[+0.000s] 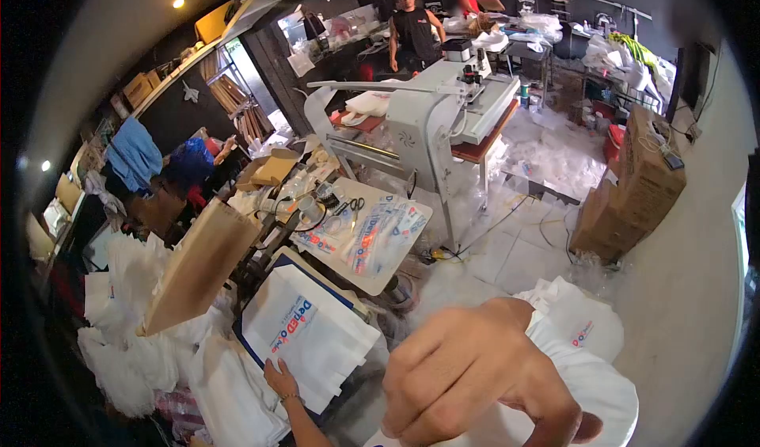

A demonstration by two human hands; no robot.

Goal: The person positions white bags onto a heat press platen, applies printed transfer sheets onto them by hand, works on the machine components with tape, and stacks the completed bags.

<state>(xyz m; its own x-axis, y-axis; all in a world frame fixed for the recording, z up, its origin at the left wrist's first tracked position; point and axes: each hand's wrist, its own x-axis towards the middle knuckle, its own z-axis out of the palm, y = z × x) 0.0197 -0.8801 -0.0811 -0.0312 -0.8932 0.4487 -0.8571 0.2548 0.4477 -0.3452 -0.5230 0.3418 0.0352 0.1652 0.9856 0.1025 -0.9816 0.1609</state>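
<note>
A white bag (309,328) printed with blue and red lettering lies flat over a dark blue printing board (252,350). My left hand (283,380) rests at the bag's lower left corner, fingers stretched out and apart. Very near the camera, my right hand (475,376) is closed with its fingers curled downward. White bag material (507,427) shows beneath and beside it and seems to be in its grip, though the fingertips are hidden. Just right of that hand, more white printed bags (582,328) lie in a heap.
A wooden-framed screen (202,269) stands tilted on the left, above piled white bags (127,328). Ahead, a side board (380,241) carries printed sheets and scissors. Beyond are a large grey press machine (427,122), cardboard boxes (633,186) and a standing person (413,35).
</note>
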